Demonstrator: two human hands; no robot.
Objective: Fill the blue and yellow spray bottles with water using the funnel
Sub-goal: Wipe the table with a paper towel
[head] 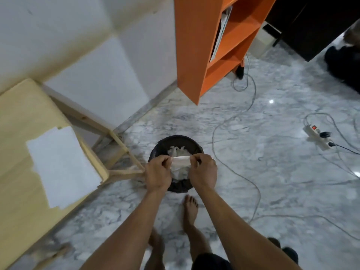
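The person stands barefoot on a grey marble floor [272, 172], both hands over a black bin [176, 141]. The left hand [157, 172] and right hand [204, 170] each pinch an end of a white tissue [181, 162] with curled fingers. A pale wooden table [17, 133] carries white paper [62, 166]. An orange shelf [194, 45] stands against the white wall. No spray bottles or funnel are in view.

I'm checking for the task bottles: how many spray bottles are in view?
0. None shows on the wooden table, the floor or the orange shelf; some may sit out of frame. Both hands hold a tissue over the bin.
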